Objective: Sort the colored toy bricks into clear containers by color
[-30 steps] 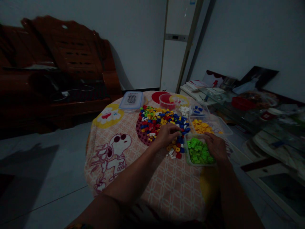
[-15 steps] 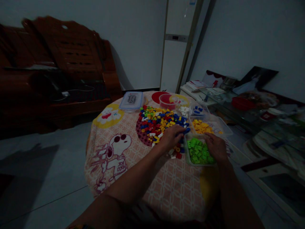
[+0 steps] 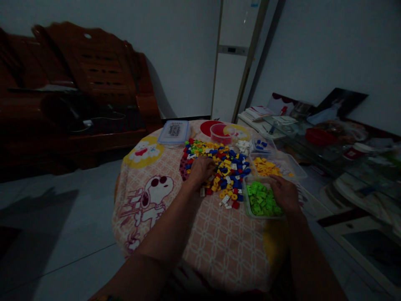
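Observation:
A heap of mixed toy building bricks (image 3: 228, 170), red, yellow, blue, white and some green, is spread over the round table. My left hand (image 3: 201, 170) reaches into the heap's left part; its fingers curl down among the bricks and their tips are hidden. At the right, my right hand (image 3: 285, 195) has its fingers over the rim of a clear plastic box (image 3: 266, 217). Bright green bricks (image 3: 261, 200) fill that box. Just behind it, yellow bricks (image 3: 265, 166) lie in another clear box. A smaller container farther back has a few blue bricks (image 3: 261, 144).
White bricks (image 3: 242, 146) form a small pile beside a round clear tub (image 3: 222, 133). A blue-rimmed lidded box (image 3: 174, 132) stands at the table's back left. The patterned tablecloth (image 3: 228, 242) covers the table. A cluttered glass-topped stand (image 3: 326, 146) is to the right.
My left hand has moved left across the heap, from the blue bricks near the boxes to its left part. My right hand has stayed at the rim of the green bricks' box.

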A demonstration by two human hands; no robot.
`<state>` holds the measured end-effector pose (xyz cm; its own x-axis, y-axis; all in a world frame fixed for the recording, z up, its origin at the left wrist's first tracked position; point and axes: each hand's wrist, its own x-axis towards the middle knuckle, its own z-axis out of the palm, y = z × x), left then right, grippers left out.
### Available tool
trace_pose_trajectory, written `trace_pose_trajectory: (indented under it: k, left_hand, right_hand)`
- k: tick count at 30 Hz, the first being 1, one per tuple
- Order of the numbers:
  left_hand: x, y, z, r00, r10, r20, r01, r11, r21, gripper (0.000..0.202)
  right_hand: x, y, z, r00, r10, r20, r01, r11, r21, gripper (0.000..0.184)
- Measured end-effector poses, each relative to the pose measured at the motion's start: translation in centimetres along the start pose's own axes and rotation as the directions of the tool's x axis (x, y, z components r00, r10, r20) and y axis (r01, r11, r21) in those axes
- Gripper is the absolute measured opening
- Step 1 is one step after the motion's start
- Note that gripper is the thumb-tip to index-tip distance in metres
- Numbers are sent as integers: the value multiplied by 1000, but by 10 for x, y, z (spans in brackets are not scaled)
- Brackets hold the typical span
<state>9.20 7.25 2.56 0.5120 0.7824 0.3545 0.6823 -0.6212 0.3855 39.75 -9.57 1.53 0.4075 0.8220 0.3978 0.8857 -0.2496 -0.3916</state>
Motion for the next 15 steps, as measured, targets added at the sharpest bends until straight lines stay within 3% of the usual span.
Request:
trace_pose_trajectory:
  k: [7, 15]
  left_hand:
    - [-2, -1, -13, 988, -151, -41, 153, 986, 61, 25]
    - [-1, 17, -4, 989, -143, 32, 134, 972, 192, 24]
  right_hand:
    - [0, 1, 0, 1000, -5, 20, 5, 1000, 3, 46]
    - [0, 0, 1, 1000, -6, 4, 6, 1000, -17, 45]
